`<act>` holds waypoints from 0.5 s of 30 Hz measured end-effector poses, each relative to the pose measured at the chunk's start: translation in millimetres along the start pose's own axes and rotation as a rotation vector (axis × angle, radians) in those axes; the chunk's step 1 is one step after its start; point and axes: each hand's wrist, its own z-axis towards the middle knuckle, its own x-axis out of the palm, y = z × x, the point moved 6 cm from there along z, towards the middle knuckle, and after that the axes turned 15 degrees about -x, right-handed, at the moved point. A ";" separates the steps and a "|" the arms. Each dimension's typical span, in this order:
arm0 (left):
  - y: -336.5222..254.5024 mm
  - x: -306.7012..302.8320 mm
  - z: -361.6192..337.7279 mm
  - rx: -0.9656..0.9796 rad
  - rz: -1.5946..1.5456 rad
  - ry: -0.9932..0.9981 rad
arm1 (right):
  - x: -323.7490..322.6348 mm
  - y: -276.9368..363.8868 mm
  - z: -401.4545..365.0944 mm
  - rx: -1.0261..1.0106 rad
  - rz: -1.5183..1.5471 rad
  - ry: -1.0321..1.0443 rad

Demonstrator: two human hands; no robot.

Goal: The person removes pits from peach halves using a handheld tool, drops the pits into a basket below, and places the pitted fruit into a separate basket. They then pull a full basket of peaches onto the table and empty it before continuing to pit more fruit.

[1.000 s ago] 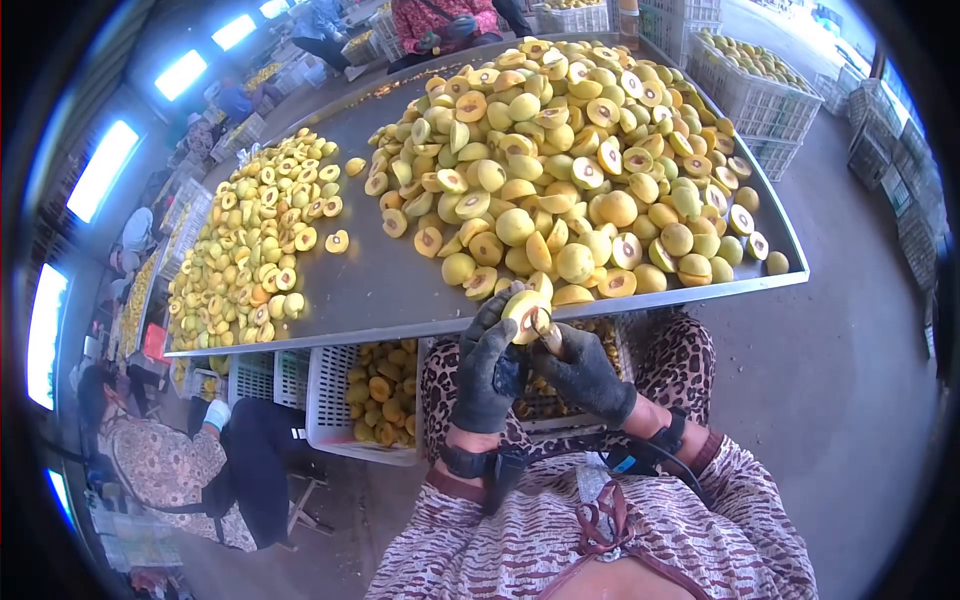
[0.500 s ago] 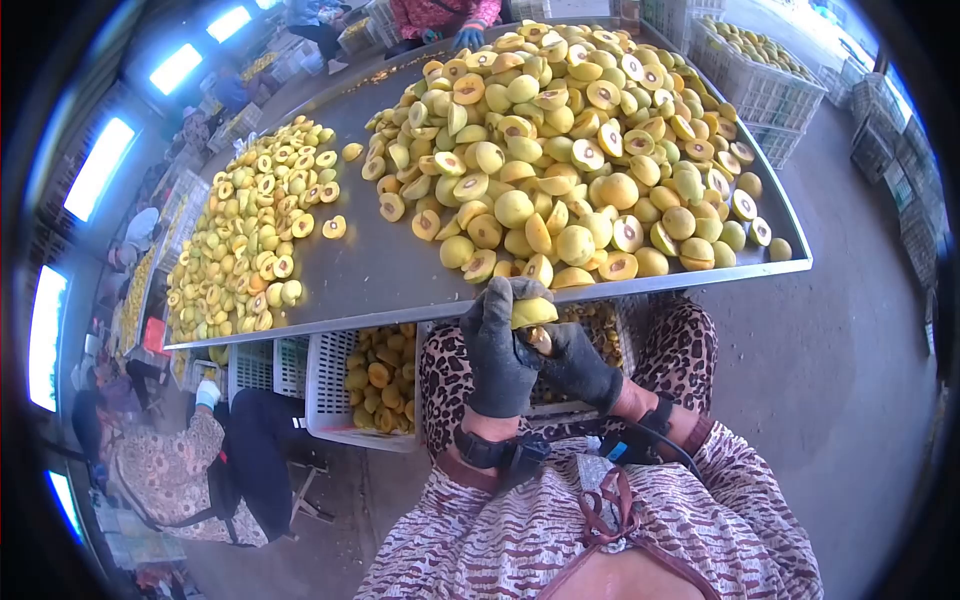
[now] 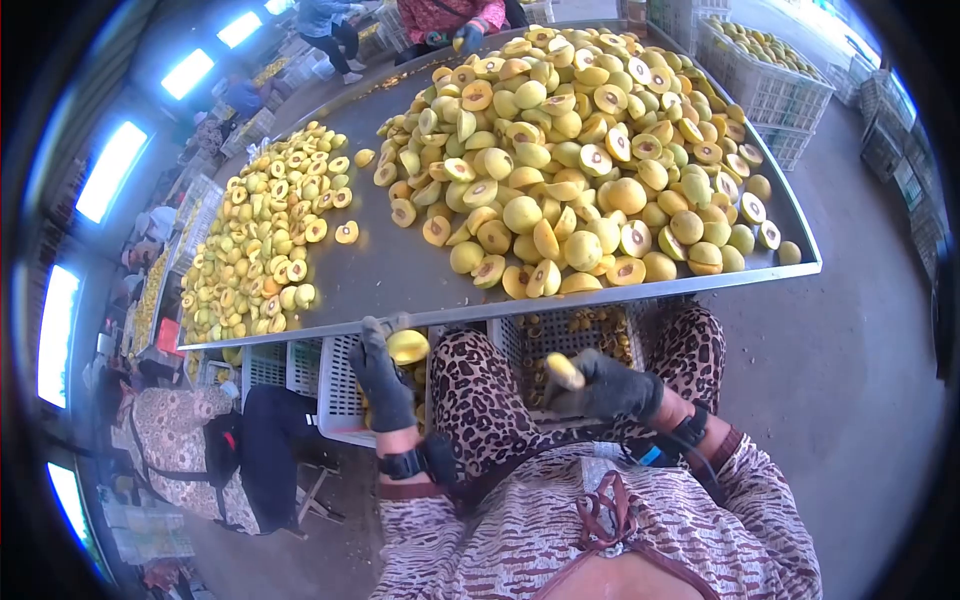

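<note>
My left hand (image 3: 382, 380), in a dark grey glove, is raised at the tray's front edge above a white basket (image 3: 338, 395). A smooth yellow peach half (image 3: 408, 347) lies against its fingers on the right side. My right hand (image 3: 612, 388), gloved alike, is closed over a dark crate (image 3: 510, 345) between my knees. A pale yellow piece (image 3: 565, 371) sticks out from its thumb side; I cannot tell what it is. Ahead on the metal tray (image 3: 350, 280) rises a large heap of halved peaches (image 3: 560, 150), many with brown stones showing.
A smaller peach pile (image 3: 270, 230) covers the tray's left part. Across the tray a person in a pink top (image 3: 450, 15) handles fruit. Another person (image 3: 185, 440) sits at my left. Stacked crates (image 3: 765, 85) with fruit stand at the far right.
My hands were together at the tray's edge around a peach. They have parted: the left went left over the white basket with a half, the right moved right and down over the dark crate.
</note>
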 end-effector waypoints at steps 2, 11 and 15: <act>4.4 -26.0 33.4 0.272 0.472 -0.157 | -31.2 -63.0 -2.5 -0.041 -0.325 -0.067; 59.5 146.8 94.3 0.004 1.051 0.078 | -27.2 -24.4 10.0 0.113 0.017 -0.336; 77.4 143.8 105.0 -0.102 0.616 0.286 | -40.0 -29.2 24.5 -0.054 -0.251 -0.427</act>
